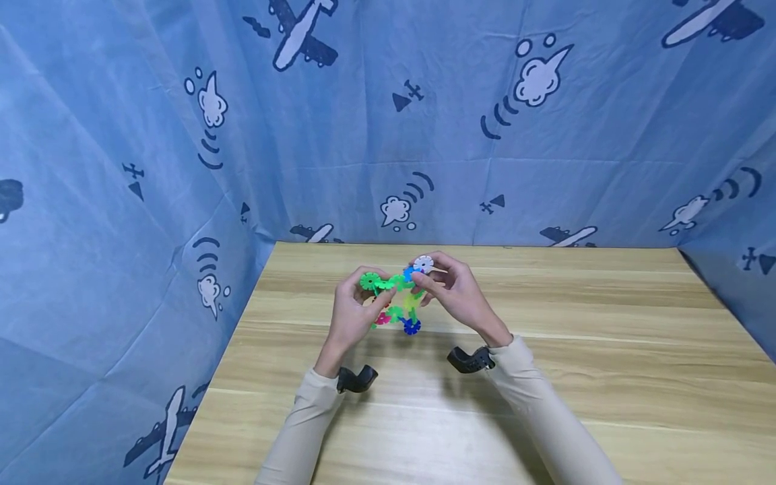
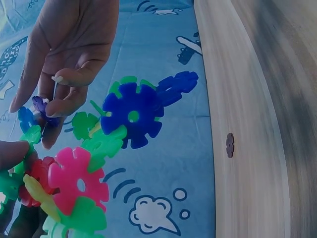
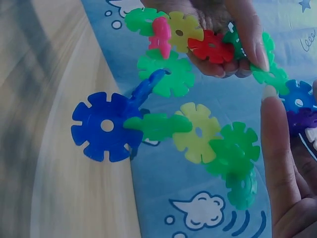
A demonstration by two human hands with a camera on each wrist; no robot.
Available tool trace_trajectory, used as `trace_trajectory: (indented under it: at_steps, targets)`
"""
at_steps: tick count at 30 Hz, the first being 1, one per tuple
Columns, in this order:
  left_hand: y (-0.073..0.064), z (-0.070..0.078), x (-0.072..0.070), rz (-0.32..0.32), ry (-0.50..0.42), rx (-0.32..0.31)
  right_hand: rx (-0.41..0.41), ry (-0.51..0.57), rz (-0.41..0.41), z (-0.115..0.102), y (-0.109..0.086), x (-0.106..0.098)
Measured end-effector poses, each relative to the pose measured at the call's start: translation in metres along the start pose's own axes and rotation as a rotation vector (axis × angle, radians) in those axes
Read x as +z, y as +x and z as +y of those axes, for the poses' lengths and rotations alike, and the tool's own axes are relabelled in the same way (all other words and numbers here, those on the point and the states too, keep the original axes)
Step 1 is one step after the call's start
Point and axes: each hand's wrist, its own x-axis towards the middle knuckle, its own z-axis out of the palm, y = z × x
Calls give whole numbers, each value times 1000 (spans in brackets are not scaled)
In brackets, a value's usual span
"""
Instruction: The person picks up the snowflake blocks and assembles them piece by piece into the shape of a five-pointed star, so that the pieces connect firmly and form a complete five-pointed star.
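A chain of interlocking snowflake discs [image 1: 395, 313], in green, red, pink, yellow and blue, is held above the table between both hands. My left hand [image 1: 354, 306] grips its left side, the thumb on a green disc [image 3: 270, 77]. At the upper right, my right hand [image 1: 461, 293] pinches a white disc [image 1: 424, 264], seen edge-on in the left wrist view. A purple disc [image 3: 303, 120] and a light blue disc [image 3: 298, 96] sit beside that white one, linked to the green part. Dark blue discs [image 3: 106, 125] hang at the near end.
A wooden table [image 1: 576, 377] lies beneath the hands. Blue curtains [image 1: 461, 121] with plane prints stand behind it and at both sides. On the table in the left wrist view is a small dark brown shape [image 2: 230, 145]. Black devices [image 1: 356, 379] are strapped to both wrists.
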Motion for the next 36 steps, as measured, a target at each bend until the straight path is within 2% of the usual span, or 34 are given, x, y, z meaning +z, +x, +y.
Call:
trace_trajectory:
  at_steps: [7, 13, 17, 21, 27, 36]
  targets:
    - [-1, 1, 0, 5, 16, 9, -12, -14, -26, -2, -4, -1]
    - [-2, 1, 1, -4, 31, 7, -25, -29, -16, 0, -6, -2]
    - [-3, 2, 2, -10, 18, 29, -36, -13, -6, 1, -8, -1]
    - [-5, 2, 3, 3, 2, 49, -55, -19, 4, 2, -9, 2]
    - [-7, -1, 3, 30, -12, 44, -87, -68, 18, 3, -10, 5]
    - [-8, -1, 1, 7, -18, 61, -62, -58, -21, 1, -11, 2]
